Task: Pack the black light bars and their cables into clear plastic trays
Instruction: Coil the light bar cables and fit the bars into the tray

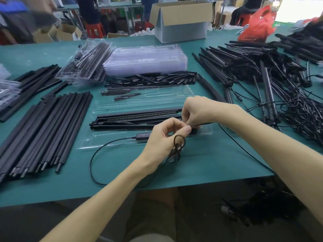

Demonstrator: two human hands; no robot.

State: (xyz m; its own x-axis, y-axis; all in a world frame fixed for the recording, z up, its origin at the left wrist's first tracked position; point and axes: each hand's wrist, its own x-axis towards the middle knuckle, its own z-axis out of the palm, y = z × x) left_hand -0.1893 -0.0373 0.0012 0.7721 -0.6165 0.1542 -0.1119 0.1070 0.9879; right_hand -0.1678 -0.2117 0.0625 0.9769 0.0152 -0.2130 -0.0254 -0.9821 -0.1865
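A clear plastic tray (pixel 111 103) lies on the green table in front of me. Black light bars (pixel 138 117) rest across its middle, and two small black parts lie in its far slots. A thin black cable (pixel 97 151) with an inline controller (pixel 142 136) loops off the tray's near edge toward me. My left hand (pixel 162 137) grips a coiled bunch of this cable, with loops hanging below the fingers. My right hand (pixel 195 110) pinches the cable just above the left hand, over the bars' right end.
A stack of clear trays (pixel 145 60) and a filled tray (pixel 85 62) stand behind. Black rods (pixel 43 130) lie at the left, short black pieces (pixel 152 78) in the middle, tangled bars with cables (pixel 271 81) at the right. A cardboard box (pixel 181 20) and red bag (pixel 258 25) sit at the far edge.
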